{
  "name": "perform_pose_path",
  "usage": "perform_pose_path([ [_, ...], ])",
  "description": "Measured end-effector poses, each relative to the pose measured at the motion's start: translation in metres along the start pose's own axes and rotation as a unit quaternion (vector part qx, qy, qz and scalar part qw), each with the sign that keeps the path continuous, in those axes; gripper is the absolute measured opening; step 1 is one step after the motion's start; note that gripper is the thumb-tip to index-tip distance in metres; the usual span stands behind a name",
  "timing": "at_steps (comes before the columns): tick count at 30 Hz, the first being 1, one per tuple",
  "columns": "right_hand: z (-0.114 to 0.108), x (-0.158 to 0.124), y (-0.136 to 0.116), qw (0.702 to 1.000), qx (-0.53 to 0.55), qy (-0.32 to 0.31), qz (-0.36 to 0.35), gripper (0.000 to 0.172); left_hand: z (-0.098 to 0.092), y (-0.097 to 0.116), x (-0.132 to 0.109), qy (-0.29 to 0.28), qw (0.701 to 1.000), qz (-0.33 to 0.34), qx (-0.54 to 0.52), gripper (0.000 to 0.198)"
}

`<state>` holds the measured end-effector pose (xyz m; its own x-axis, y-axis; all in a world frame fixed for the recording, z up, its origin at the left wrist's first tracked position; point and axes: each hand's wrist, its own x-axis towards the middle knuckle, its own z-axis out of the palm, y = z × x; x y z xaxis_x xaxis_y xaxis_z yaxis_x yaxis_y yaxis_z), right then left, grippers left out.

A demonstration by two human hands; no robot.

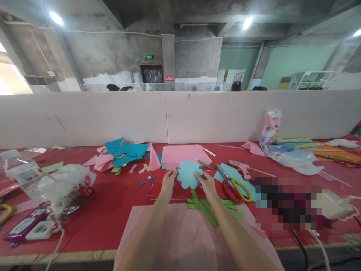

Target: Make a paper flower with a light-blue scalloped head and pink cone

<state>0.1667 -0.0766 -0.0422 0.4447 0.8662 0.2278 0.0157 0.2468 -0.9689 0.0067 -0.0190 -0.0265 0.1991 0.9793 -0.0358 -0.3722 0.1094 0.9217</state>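
A person is holding a light-blue paper flower with a scalloped edge (189, 174) above the middle of the red-covered worktop (109, 214). The left hand (169, 181) is pinching its left edge, and the right hand (205, 181) is gripping its right edge with the thumb lying on the front. Each grip is nearly closed, having only the thin paper between thumb and fingers; the fingers behind are hiding. Probably the two opposite holds are spreading the flower flat and leaving its centre uncovered.

Long green paper strips (208, 214) are crossing each other nearer, between the forearms; one is reaching the flower's lower edge, but whether it is joined, one cannot tell. To the right, metal scissors with red and yellow handles (232, 188) are lying partly on a light-blue paper sheet (250, 182), their handles pointing to the near side, perhaps for easy picking. Farther, a pink paper sheet (186, 153) is resting on other sheets, apparently stacked away from the hands.
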Motion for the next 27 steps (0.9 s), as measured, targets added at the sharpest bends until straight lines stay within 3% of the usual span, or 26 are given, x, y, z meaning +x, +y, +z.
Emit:
perform_pose_path([
  [4, 0.0, -0.001, -0.002, 1.0, 0.01, 0.008, 0.0, 0.029, 0.004, 0.001, -0.002, -0.02, 0.999, 0.005, 0.03, 0.046],
  [6, -0.001, -0.001, -0.003, 1.0, 0.006, 0.011, 0.004, 0.031, 0.008, 0.002, -0.004, -0.06, 0.995, 0.025, 0.07, 0.042],
  [8, -0.001, -0.001, -0.003, 0.999, 0.008, 0.031, 0.005, 0.035, 0.009, 0.005, -0.005, -0.062, 0.989, 0.062, 0.118, 0.036],
  [12, -0.001, -0.001, -0.006, 0.997, 0.006, 0.079, -0.011, 0.047, 0.007, 0.014, -0.009, 0.087, 0.963, 0.168, 0.191, 0.029],
  [15, 0.003, -0.004, -0.009, 0.999, -0.025, 0.042, -0.023, 0.046, 0.007, 0.019, -0.015, 0.147, 0.937, 0.219, 0.23, 0.023],
  [17, 0.007, -0.007, -0.012, 0.999, -0.022, -0.033, -0.031, 0.045, 0.009, 0.019, -0.02, 0.111, 0.926, 0.251, 0.259, 0.017],
  [21, 0.015, -0.013, -0.015, 0.984, 0.021, -0.175, -0.035, 0.049, 0.02, 0.011, -0.03, -0.049, 0.898, 0.3, 0.318, 0.013],
  [24, 0.015, -0.011, -0.011, 0.988, 0.034, -0.15, -0.017, 0.041, 0.027, 0.007, -0.034, -0.143, 0.892, 0.287, 0.319, 0.017],
  [27, 0.012, -0.007, -0.005, 0.995, 0.064, -0.074, 0.026, 0.043, 0.029, 0.007, -0.036, -0.167, 0.898, 0.273, 0.302, 0.02],
])
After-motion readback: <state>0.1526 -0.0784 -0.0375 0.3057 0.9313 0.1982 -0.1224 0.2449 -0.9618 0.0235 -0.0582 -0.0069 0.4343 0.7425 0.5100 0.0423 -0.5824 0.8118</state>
